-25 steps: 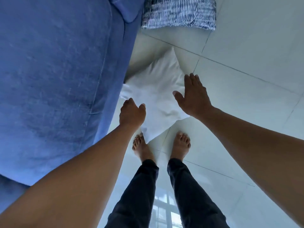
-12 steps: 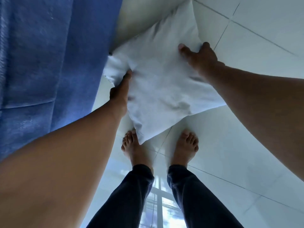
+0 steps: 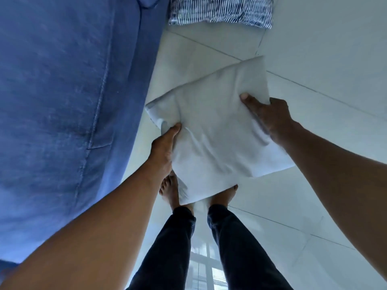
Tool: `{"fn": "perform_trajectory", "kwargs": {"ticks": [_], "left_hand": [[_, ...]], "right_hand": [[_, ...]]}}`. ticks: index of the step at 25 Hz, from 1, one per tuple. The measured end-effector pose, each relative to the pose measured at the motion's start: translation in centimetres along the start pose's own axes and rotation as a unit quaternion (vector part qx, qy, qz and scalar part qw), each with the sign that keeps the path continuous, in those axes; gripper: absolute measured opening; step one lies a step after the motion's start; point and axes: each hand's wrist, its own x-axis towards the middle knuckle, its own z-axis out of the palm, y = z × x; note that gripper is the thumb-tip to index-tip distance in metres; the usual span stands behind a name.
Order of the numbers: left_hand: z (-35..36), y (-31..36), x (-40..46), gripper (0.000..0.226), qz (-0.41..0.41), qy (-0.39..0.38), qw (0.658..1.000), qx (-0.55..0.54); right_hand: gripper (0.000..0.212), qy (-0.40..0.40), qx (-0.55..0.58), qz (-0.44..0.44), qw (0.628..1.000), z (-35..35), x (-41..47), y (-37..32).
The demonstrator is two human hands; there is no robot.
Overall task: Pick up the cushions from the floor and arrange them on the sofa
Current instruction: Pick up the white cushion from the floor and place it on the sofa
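A plain white cushion (image 3: 215,130) hangs in the air above my bare feet, lifted off the tiled floor. My left hand (image 3: 165,145) grips its left edge with the thumb on top. My right hand (image 3: 268,116) clamps its right edge, thumb pressed into the fabric. A blue-and-white striped cushion (image 3: 222,11) lies on the floor at the top of the view, beside the sofa. The blue sofa (image 3: 62,101) fills the left side, its seat close to my left arm.
Pale glossy floor tiles (image 3: 324,59) stretch to the right and behind. My legs in dark trousers (image 3: 209,248) stand directly below the white cushion. A window reflects in the floor between my feet.
Both hands closed on the white cushion and raised it off the floor. The view tilted back up, so the striped cushion shows again at the top.
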Motion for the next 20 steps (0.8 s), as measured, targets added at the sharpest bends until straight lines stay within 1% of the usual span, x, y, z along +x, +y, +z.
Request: {"fn": "perform_trajectory", "kwargs": {"ticks": [1,2,3,4,6,9,12,14,17,20], "left_hand": [[-0.1,3.4,-2.4,0.038,0.011,-0.025,0.999,-0.039],[-0.6,6.2,-5.3,0.044,-0.012,-0.09,0.994,-0.058],[-1.1,7.5,-8.1,0.051,-0.032,-0.109,0.992,-0.047],[-1.6,8.6,-10.6,0.056,-0.027,-0.101,0.994,-0.035],[-2.9,9.2,-15.7,0.061,-0.004,-0.11,0.992,-0.053],[-5.7,11.5,-23.3,0.064,0.038,-0.129,0.99,-0.049],[-9.1,14.3,-30.2,0.057,0.105,-0.127,0.985,-0.052],[-10.9,15.5,-33.3,0.058,0.139,-0.12,0.981,-0.064],[-13.8,17.5,-38.5,0.06,0.167,-0.117,0.974,-0.098],[-16.0,18.9,-42.7,0.054,0.204,-0.104,0.965,-0.126]], "right_hand": [[0.086,0.006,0.012,-0.007,1.0,-1.5,-1.8,-0.9],[0.078,0.012,0.028,-0.016,0.999,-3.1,-3.7,-1.9],[0.069,0.014,0.05,-0.023,0.998,-4.7,-5.9,-3.0],[0.061,0.01,0.078,-0.03,0.996,-6.2,-8.0,-3.9],[0.052,0.003,0.116,-0.039,0.993,-9.0,-11.8,-5.4],[0.05,-0.01,0.138,-0.052,0.989,-13.2,-18.2,-9.0],[0.048,-0.014,0.173,-0.074,0.982,-16.3,-24.2,-12.7],[0.048,-0.026,0.191,-0.089,0.977,-17.4,-27.1,-14.4],[0.046,-0.053,0.217,-0.122,0.967,-18.8,-31.7,-17.7],[0.048,-0.076,0.225,-0.144,0.961,-19.8,-35.2,-21.4]]}}
